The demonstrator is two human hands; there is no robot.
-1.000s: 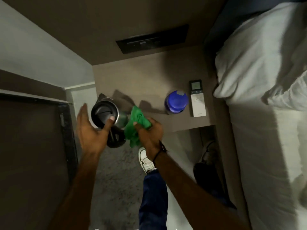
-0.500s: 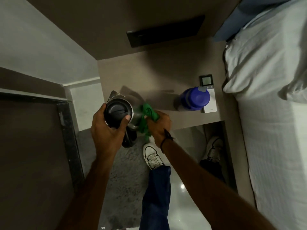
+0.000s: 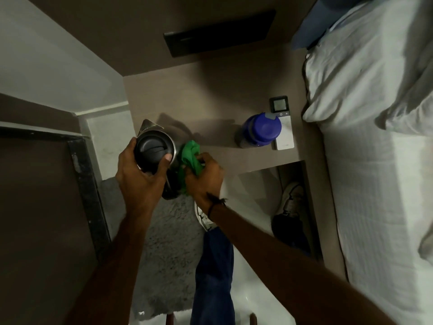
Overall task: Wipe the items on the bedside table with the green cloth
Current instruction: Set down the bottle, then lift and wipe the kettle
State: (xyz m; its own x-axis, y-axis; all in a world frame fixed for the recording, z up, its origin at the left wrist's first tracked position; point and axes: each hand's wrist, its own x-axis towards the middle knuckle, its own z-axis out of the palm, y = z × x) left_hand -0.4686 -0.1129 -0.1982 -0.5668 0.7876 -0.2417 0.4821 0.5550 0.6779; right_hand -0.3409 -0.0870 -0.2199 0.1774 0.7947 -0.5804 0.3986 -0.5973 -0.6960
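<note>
1. Head view: the left hand (image 3: 140, 177) is clamped around the top of the steel kettle (image 3: 155, 150), thumb on the lid rim, at the front left corner of the bedside table (image 3: 210, 95).
2. The right hand (image 3: 203, 177) is closed on the bunched green cloth (image 3: 189, 158), pressed against the kettle's right side.
3. The blue bottle (image 3: 261, 131) stands to the right, partly covering the white remote (image 3: 284, 137) near the bed (image 3: 375, 160).
4. A second ago the left hand was open beside the kettle; now it grips it, and the cloth sits tighter against the metal.
</note>
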